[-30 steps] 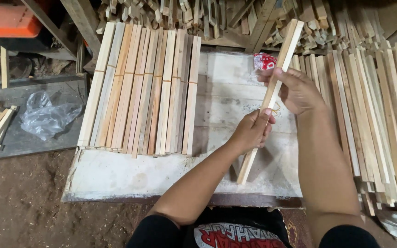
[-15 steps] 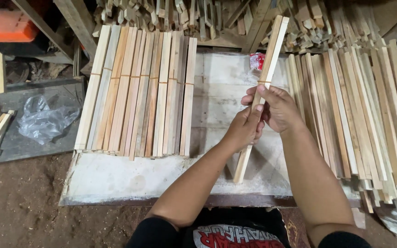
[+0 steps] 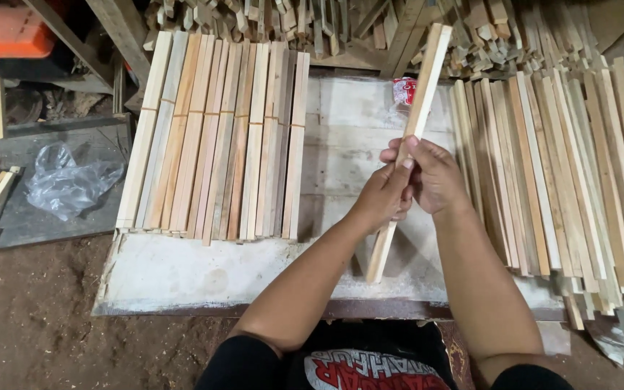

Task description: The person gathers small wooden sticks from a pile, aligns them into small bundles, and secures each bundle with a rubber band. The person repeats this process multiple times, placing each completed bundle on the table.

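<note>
Right of centre in the frame, both hands are wrapped around one long wooden slat [image 3: 407,148], holding it at a slant so its top end points toward the upper right and its bottom end sits low over the pale work board [image 3: 182,271]. Left hand [image 3: 386,195] and right hand [image 3: 433,175] are pressed up against each other about midway along the slat, fingers closed on it, so it's a proper two-handed grip. Just behind the slat near its upper part there's a small red and white packet [image 3: 403,90] lying on the board. Off to the left of the hands is a neat row of slats [image 3: 218,137] laid side by side, each with a thin pencil-like line across it. On the right side of the frame a bigger, messier pile of slats [image 3: 565,173] fans out and hangs over the board's edge. Far left, a crumpled clear plastic bag [image 3: 70,184] sits on a grey sheet, and wood offcuts [image 3: 312,22] are heaped along the top.
</note>
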